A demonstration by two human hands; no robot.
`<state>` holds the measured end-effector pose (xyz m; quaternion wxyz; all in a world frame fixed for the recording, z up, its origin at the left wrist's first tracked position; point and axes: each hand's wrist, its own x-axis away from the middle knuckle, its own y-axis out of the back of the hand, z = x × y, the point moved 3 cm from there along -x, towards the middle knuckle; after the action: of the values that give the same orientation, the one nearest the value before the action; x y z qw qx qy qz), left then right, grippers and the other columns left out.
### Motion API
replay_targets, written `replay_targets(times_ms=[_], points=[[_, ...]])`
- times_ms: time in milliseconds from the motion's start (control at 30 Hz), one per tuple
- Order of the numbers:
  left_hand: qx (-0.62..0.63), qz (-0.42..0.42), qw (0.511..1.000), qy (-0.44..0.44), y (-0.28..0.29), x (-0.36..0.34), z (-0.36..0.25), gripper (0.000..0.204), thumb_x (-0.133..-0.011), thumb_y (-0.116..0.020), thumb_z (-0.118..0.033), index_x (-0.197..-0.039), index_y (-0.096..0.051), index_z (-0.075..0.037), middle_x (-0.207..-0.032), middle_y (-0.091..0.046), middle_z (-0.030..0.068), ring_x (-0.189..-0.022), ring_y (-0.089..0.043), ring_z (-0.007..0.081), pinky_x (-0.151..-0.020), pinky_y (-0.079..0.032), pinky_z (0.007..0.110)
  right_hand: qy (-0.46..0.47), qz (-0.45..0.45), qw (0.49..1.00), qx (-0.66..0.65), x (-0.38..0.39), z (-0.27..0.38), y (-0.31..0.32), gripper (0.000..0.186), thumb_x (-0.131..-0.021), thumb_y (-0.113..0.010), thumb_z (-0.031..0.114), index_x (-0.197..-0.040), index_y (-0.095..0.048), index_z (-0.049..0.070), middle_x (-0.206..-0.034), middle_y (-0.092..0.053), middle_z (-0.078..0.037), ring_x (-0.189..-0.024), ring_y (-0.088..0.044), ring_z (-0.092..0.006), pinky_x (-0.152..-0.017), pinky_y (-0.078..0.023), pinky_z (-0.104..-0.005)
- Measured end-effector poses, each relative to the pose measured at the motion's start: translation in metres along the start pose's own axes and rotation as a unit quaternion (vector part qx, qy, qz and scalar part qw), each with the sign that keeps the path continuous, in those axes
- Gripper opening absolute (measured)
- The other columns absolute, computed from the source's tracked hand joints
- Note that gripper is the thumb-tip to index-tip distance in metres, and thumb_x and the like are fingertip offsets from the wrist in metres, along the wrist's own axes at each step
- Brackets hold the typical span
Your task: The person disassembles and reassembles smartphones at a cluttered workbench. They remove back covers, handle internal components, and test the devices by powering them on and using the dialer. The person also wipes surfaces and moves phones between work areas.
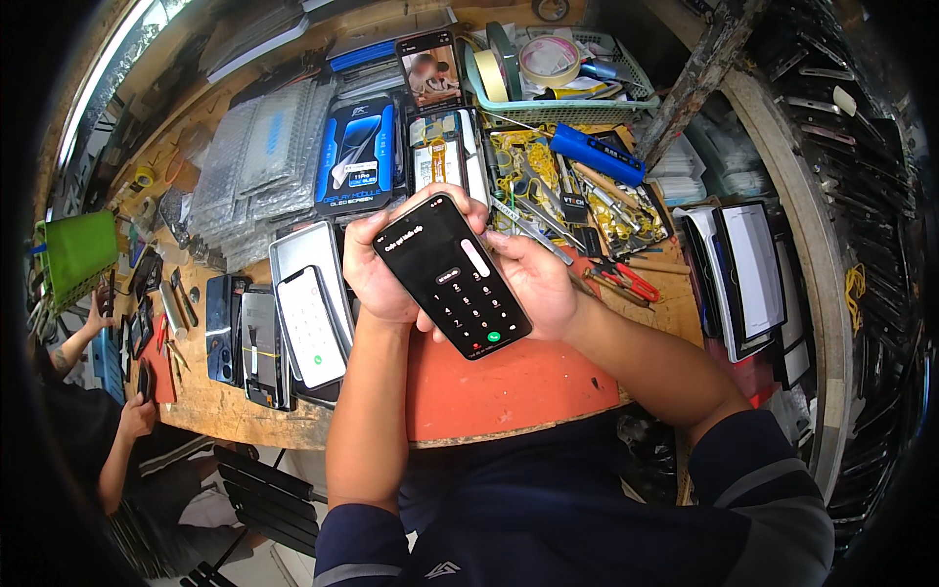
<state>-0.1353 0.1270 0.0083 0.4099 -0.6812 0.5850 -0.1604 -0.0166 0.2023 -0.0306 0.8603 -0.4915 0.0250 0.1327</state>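
Testing stage: left hand (377, 274) and right hand (533, 284) both grasping black phone (452, 276), dial pad lit. Next probably calls for 1 thumb freed for keys.

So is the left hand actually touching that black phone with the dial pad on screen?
Touching. The head view shows the left hand wrapped around the black phone's left edge, fingertips curling over its top; the right hand supports the other side.

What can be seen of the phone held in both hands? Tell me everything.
The phone is a slim black slab with rounded corners, its glossy screen lit with a dark dial pad showing round number keys and a green and a red button near its lower end. It is tilted diagonally above the orange mat, screen up, cradled between the left hand and right hand.
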Motion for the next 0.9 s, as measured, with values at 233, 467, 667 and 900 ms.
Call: replay_targets(times_ms=[233, 467, 667, 900], points=[[0.025, 0.006, 1.0, 0.01, -0.002, 0.0, 0.0, 0.076, -0.087, -0.039, -0.063, -0.115, -0.059, 0.004, -0.106, -0.061, 0.0194, -0.096, -0.062, 0.0256, -0.082, -0.055, 0.034, 0.002, 0.014, 1.0, -0.016, 0.0, 0.001, -0.001, 0.078, -0.11, -0.019, 0.053, -0.152, -0.044, -0.007, -0.13, -0.062, -0.04, -0.117, -0.069, -0.0465, -0.103, -0.056, -0.0478], [0.012, -0.005, 1.0, 0.008, -0.002, 0.0, 0.0, 0.074, -0.088, -0.037, -0.061, -0.114, -0.059, 0.005, -0.106, -0.062, 0.0192, -0.096, -0.061, 0.0252, -0.082, -0.055, 0.034, -0.004, 0.0, 1.0, -0.009, 0.0, 0.001, 0.001, 0.077, -0.11, -0.019, 0.054, -0.153, -0.042, -0.005, -0.131, -0.062, -0.042, -0.116, -0.069, -0.0472, -0.103, -0.056, -0.0479], [0.017, -0.01, 1.0, 0.005, 0.002, 0.0, -0.001, 0.074, -0.09, -0.036, -0.058, -0.118, -0.06, 0.006, -0.112, -0.065, 0.0204, -0.102, -0.066, 0.0268, -0.088, -0.056, 0.036, 0.001, -0.005, 1.0, 0.003, 0.0, 0.003, 0.0, 0.078, -0.11, -0.019, 0.055, -0.153, -0.043, -0.006, -0.131, -0.062, -0.042, -0.116, -0.069, -0.0473, -0.102, -0.057, -0.0484], [0.021, -0.084, 0.996, -0.004, 0.012, 0.008, 0.002, 0.076, -0.093, -0.036, -0.055, -0.126, -0.06, 0.009, -0.12, -0.067, 0.0214, -0.11, -0.067, 0.0285, -0.095, -0.056, 0.038, -0.014, -0.042, 0.999, 0.025, 0.002, 0.004, -0.008, 0.089, -0.107, -0.017, 0.065, -0.154, -0.042, -0.006, -0.131, -0.062, -0.041, -0.113, -0.07, -0.0489, -0.1, -0.057, -0.0476]])
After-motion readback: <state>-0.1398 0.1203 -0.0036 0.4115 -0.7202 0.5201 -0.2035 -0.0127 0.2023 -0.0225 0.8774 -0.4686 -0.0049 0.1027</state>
